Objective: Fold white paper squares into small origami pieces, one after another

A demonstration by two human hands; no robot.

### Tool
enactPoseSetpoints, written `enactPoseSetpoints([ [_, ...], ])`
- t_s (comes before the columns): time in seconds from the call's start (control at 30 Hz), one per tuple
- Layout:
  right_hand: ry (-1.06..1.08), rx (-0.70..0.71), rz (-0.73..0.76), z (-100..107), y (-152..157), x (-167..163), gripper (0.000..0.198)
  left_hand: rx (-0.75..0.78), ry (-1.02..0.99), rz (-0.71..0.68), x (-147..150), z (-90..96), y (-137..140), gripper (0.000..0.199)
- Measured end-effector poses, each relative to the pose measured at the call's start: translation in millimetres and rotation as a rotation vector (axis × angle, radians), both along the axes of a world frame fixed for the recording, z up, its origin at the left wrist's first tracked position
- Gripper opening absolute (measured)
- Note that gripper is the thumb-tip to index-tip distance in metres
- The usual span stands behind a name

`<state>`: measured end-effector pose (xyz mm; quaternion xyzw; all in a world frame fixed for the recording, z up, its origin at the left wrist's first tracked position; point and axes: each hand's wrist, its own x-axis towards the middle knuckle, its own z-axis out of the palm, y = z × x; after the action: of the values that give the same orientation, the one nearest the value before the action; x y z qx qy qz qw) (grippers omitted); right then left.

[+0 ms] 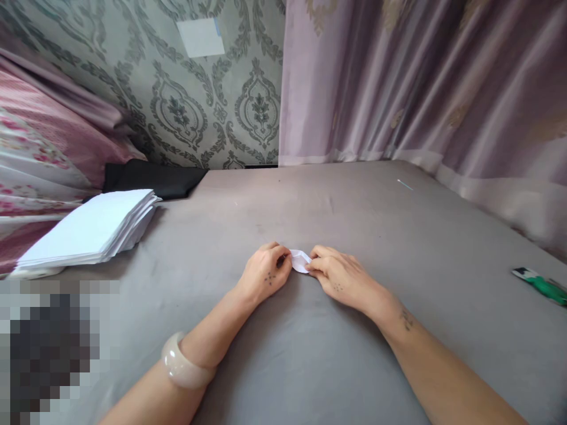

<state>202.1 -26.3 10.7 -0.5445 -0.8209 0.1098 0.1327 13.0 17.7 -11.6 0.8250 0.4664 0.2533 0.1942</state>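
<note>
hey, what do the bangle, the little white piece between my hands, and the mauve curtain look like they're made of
Bangle: polished stone or plastic, hard to tell which; pale and smooth, with glossy highlights.
White piece: probably paper, matte, with straight creases and thin edges.
Curtain: woven fabric, perhaps satin-like; soft folds catch the light with a sheen.

Folded paper (300, 261): ends are hidden by fingers of left hand (268, 270) and right hand (340, 275); green item (543, 287), right of right hand, is cut by frame edge; pale sliver (404, 185), beyond right hand, is too small to identify
</note>
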Motion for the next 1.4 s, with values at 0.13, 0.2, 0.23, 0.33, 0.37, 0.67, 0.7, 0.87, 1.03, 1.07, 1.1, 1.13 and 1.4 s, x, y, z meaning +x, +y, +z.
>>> enactPoseSetpoints([
  [0.13,-0.022,0.071,-0.085,-2,-4,-9,0.021,0.007,-0.146,0.004,2,1.2,0,0.015],
  [0.2,-0.026,0.138,-0.115,-4,-8,-16,0.022,0.002,-0.311,0.01,3,3.9,0,0.014],
  [0.23,-0.016,0.18,-0.121,-6,-10,-20,0.024,-0.004,-0.396,0.006,3,5.2,0,0.013],
  [0.33,0.003,0.257,-0.085,-9,-16,-33,0.028,-0.023,-0.563,-0.016,4,6.8,0,0.009],
  [0.37,0.005,0.269,-0.069,-10,-18,-36,0.028,-0.026,-0.588,-0.015,5,6.4,0,0.008],
  [0.67,0.014,0.267,-0.024,-9,-24,-46,0.03,-0.113,-0.692,0.04,5,-2.5,1,0.033],
  [0.7,0.014,0.269,-0.023,-9,-24,-46,0.03,-0.131,-0.672,0.035,5,-3.1,1,0.029],
  [0.87,0.027,0.272,-0.023,-10,-25,-47,0.028,-0.162,-0.604,0.067,4,-1.3,-1,0.028],
  [1.03,0.024,0.275,-0.024,-10,-26,-49,0.026,-0.184,-0.531,0.142,3,-2.6,1,0.03],
  [1.07,0.022,0.277,-0.026,-10,-26,-49,0.025,-0.198,-0.528,0.157,3,-3.7,2,0.029],
  [1.1,0.017,0.277,-0.027,-10,-26,-49,0.024,-0.216,-0.533,0.171,3,-4.5,3,0.028],
  [1.13,0.011,0.277,-0.027,-10,-27,-49,0.024,-0.24,-0.546,0.182,3,-4.8,4,0.027],
  [1.4,-0.018,0.253,-0.052,-10,-23,-42,0.025,-0.661,-0.825,0.124,0,11.3,6,0.02],
])
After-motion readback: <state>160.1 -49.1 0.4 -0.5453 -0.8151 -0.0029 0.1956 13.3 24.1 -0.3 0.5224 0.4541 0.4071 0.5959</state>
